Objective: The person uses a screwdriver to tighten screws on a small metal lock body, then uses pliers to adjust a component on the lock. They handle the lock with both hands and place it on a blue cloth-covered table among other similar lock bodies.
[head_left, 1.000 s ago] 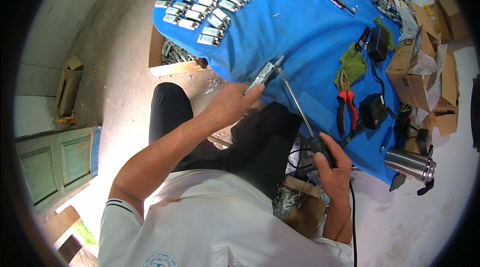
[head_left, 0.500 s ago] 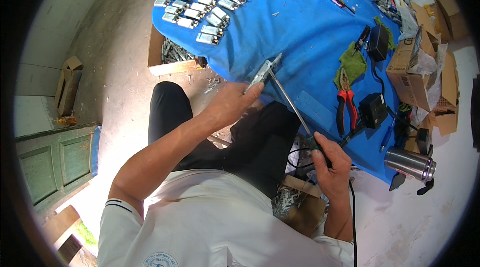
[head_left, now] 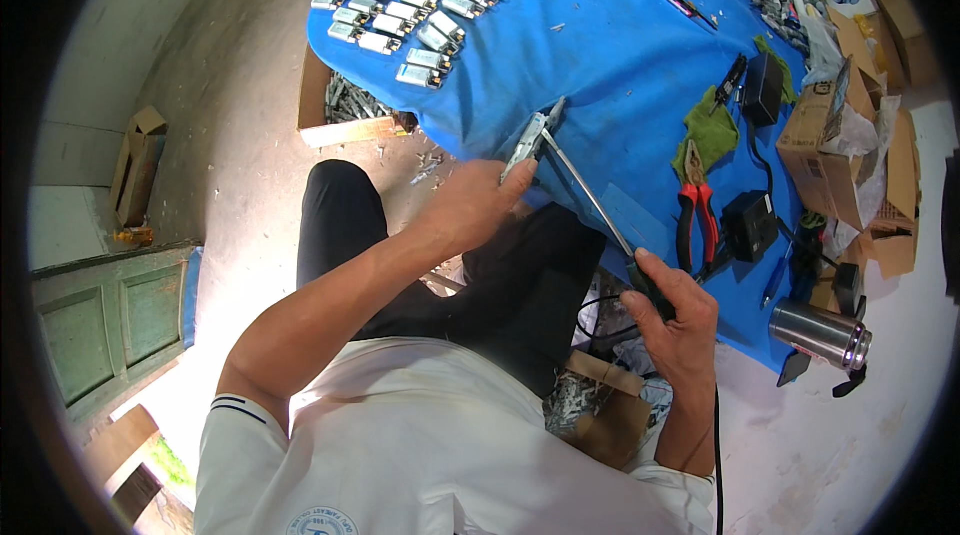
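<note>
Screwdriver (head_left: 590,193) tip at metal part (head_left: 530,140)
Your left hand (head_left: 470,203) pinches its near end, long axis slanting forward-right; your right hand (head_left: 680,320) (farther off) wraps the handle (head_left: 642,280).

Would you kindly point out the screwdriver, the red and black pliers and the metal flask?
Screwdriver (head_left: 600,209), head view: on its metal shaft.
Red and black pliers (head_left: 692,178), head view: on the joint.
Metal flask (head_left: 812,331), head view: on its cylindrical body.

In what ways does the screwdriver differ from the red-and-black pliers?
The screwdriver is held in the right hand; the pliers lie unheld on the blue-covered table. The screwdriver has one dark handle; the pliers have two, coloured red and black. Both are hand tools with metal working ends.
</note>
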{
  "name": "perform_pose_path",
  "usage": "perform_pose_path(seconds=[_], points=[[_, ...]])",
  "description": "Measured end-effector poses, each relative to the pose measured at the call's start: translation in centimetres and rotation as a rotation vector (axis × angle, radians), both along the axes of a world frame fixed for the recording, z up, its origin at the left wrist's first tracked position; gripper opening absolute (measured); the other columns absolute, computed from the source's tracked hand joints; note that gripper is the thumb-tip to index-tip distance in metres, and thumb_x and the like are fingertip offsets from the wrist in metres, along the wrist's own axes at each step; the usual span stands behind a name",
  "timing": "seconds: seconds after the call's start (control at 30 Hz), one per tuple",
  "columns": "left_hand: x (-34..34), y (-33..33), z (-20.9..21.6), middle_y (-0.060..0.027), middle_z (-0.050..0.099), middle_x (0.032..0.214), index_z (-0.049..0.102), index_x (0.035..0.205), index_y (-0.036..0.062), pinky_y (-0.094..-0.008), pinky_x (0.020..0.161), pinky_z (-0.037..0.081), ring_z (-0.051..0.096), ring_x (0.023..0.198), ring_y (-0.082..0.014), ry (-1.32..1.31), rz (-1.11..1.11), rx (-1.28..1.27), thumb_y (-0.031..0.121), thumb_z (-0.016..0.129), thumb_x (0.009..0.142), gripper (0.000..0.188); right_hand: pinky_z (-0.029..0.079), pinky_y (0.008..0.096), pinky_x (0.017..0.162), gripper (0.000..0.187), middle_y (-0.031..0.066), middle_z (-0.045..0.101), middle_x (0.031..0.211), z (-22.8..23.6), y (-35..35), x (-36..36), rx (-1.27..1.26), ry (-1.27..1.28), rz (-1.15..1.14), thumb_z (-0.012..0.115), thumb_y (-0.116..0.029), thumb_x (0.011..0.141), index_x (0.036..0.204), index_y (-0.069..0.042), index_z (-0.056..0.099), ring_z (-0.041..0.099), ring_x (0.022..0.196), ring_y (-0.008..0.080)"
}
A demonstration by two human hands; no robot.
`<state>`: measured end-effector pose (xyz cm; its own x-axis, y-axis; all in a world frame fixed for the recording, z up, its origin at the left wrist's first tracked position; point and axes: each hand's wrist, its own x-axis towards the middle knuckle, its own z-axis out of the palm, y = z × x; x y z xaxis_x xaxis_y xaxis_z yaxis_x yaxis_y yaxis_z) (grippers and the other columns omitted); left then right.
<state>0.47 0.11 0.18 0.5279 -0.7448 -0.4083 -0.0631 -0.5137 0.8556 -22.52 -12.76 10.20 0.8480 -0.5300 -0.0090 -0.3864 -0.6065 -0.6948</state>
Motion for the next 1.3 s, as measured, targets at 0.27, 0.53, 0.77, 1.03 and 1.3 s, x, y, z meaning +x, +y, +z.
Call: perform_pose_path(seconds=[0.27,0.53,0.77,1.03,1.3], points=[[0.1,-0.4,1.6,-0.0166,0.053,0.063,0.057,0.073,-0.0044,-0.0428,0.061,0.042,0.052,0.062,-0.0293,-0.058,-0.053,0.085,0.053,0.037,0.098,0.066,0.052,0.0294,0.071,0.036,0.0137,0.069,0.093,-0.7,-0.8,-0.1,0.09,0.005,-0.02,0.071,-0.008,0.082,0.117,-0.001,0.064,0.066,0.079,0.0211],[-0.1,-0.6,1.7,-0.0302,0.06,0.076,0.06,0.078,-0.0062,-0.0527,0.074,0.044,0.058,0.081,-0.0492,-0.014,-0.039,0.091,0.047,0.034,0.099,0.063,0.052,0.0306,0.069,0.036,0.0138,0.07,0.094,-2.2,-0.6,0.1,0.255,-0.021,-0.122,0.07,-0.008,0.084,0.118,-0.001,0.064,0.068,0.077,0.0202],[0.6,0.0,1.3,-0.028,0.062,0.076,0.06,0.076,-0.0047,-0.0518,0.073,0.044,0.06,0.079,-0.046,-0.118,-0.14,0.093,0.049,0.037,0.097,0.062,0.052,0.0344,0.063,0.037,0.013,0.067,0.087,0.9,0.5,0.5,-0.218,0.015,0.035,0.071,-0.006,0.081,0.117,-0.007,0.065,0.065,0.07,0.0282],[1.0,0.3,1.9,-0.0025,0.04,0.055,0.048,0.065,0.0025,-0.0352,0.05,0.034,0.038,0.053,-0.0132,-0.025,-0.115,0.117,0.052,0.044,0.098,0.06,0.048,0.0304,0.061,0.035,0.0143,0.066,0.084,3.7,-0.7,0.9,-0.065,0.104,-0.011,0.069,-0.003,0.082,0.117,-0.004,0.066,0.062,0.067,0.0227],[1.3,0.2,1.9,-0.002,0.038,0.055,0.048,0.065,0.0026,-0.0343,0.049,0.033,0.037,0.052,-0.0128,0.022,-0.126,0.123,0.052,0.043,0.099,0.06,0.047,0.0283,0.062,0.034,0.0141,0.067,0.084,3.3,-1.0,0.0,-0.022,0.085,-0.019,0.069,-0.002,0.082,0.117,-0.002,0.066,0.062,0.069,0.0191]])
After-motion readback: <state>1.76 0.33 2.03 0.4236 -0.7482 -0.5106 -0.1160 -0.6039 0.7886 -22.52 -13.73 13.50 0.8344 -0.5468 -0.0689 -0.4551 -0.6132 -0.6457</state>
